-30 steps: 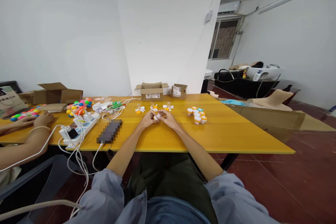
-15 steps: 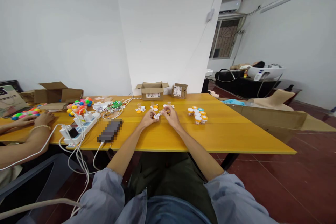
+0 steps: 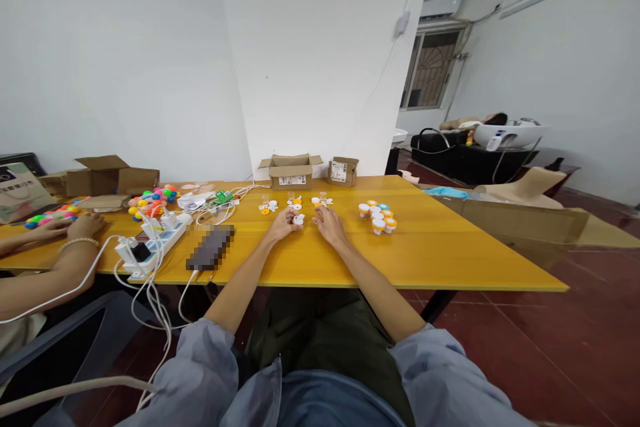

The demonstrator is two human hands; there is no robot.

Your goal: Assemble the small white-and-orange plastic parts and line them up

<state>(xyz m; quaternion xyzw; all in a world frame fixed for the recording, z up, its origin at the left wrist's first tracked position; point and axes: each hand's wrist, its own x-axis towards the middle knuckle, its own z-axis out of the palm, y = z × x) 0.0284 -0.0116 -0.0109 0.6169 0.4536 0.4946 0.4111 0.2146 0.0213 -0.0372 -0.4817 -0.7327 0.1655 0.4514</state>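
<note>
My left hand is closed on a small white plastic piece, held just above the yellow table. A little to the right, my right hand hovers low over the tabletop with its fingers bent down; whether anything sits under the fingertips is hidden. Just beyond it are a white cap and a small clear cup. Behind my left hand lie an orange lid and other small parts. Farther left is another group with a white lid and an orange ring.
Several small lidded jars stand grouped on the right. Two cardboard boxes, one open and one smaller, are against the wall. A phone, a power strip and a co-worker's hands are on the left.
My hands have moved apart; the right one has drawn away from the white piece and lowered toward the table. My left hand keeps hold of the piece.
</note>
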